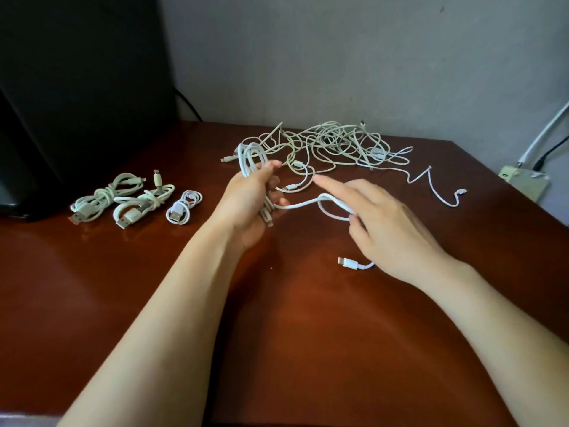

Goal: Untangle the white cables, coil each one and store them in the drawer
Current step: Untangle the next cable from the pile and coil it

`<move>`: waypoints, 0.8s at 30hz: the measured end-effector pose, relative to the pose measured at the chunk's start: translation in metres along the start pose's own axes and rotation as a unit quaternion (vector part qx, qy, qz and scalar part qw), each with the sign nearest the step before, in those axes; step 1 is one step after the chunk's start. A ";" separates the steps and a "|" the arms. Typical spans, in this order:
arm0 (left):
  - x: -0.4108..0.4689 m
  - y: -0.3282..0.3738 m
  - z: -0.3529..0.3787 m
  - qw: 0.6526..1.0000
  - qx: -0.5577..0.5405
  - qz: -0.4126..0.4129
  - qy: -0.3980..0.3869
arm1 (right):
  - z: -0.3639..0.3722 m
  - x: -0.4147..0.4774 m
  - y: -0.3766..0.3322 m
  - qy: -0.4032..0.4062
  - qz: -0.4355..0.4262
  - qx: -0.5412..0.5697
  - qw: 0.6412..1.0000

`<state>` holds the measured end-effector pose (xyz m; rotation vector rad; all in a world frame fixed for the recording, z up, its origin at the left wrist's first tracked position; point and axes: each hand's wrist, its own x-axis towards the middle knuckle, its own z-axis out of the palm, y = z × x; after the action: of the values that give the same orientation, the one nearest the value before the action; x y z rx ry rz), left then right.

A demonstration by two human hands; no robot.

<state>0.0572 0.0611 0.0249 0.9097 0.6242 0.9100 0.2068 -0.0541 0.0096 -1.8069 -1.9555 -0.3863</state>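
My left hand (251,200) grips a bundle of loops of a white cable (251,158) above the brown table (277,334). From that bundle the cable runs right in a loop (326,204) to my right hand (388,223), which pinches it between thumb and fingers, index finger stretched out. The cable's free plug (348,262) hangs just below my right hand. A tangled heap of white cables (329,146) lies behind both hands. Three coiled cables (135,201) lie in a row at the left.
A large black object (77,87) stands at the back left by the wall. A white adapter with cords (523,180) sits at the table's right edge. One loose cable end (443,192) trails right from the heap. No drawer is in view.
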 end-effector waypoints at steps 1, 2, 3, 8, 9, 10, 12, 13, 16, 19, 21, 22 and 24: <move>0.000 0.000 0.000 1.000 0.004 -0.005 0.003 | 0.001 0.000 0.000 0.002 -0.030 0.003 1.000; 0.000 0.000 0.000 1.000 0.006 -0.010 0.007 | 0.002 0.000 0.000 0.008 -0.059 0.011 0.998; 0.000 0.000 0.000 1.000 0.007 -0.015 0.010 | 0.003 0.000 0.001 0.014 -0.081 0.026 0.996; 0.000 0.000 0.000 0.999 0.004 -0.032 0.016 | 0.000 0.001 -0.002 0.042 -0.091 0.104 0.989; 0.000 0.000 0.000 0.999 0.002 -0.034 0.017 | -0.001 0.000 -0.003 0.046 -0.069 0.125 0.989; 0.000 0.000 -0.001 0.999 -0.003 -0.036 0.016 | -0.003 -0.001 -0.003 0.050 -0.044 0.152 0.986; 0.001 0.002 -0.003 0.999 -0.022 -0.042 0.017 | -0.005 -0.002 -0.003 0.060 -0.015 0.207 0.976; 0.002 0.003 -0.004 0.998 -0.034 -0.046 0.021 | -0.007 -0.002 -0.003 0.064 -0.014 0.223 0.973; 0.004 0.005 -0.008 0.993 -0.089 -0.067 0.030 | -0.011 -0.002 -0.002 0.051 -0.036 0.238 0.969; 0.005 0.008 -0.012 0.987 -0.133 -0.078 0.034 | -0.015 -0.003 0.003 0.031 -0.047 0.248 0.967; 0.006 0.009 -0.014 0.985 -0.145 -0.081 0.038 | -0.016 -0.003 0.008 0.017 -0.044 0.239 0.970; 0.006 0.010 -0.015 0.984 -0.150 -0.082 0.040 | -0.015 -0.002 0.010 0.011 -0.044 0.228 0.973; 0.006 0.010 -0.016 0.983 -0.155 -0.084 0.043 | -0.015 -0.002 0.014 0.006 -0.053 0.196 0.979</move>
<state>0.0438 0.0761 0.0252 0.5325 0.6039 0.8677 0.2223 -0.0616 0.0201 -1.4513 -1.9602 -0.0350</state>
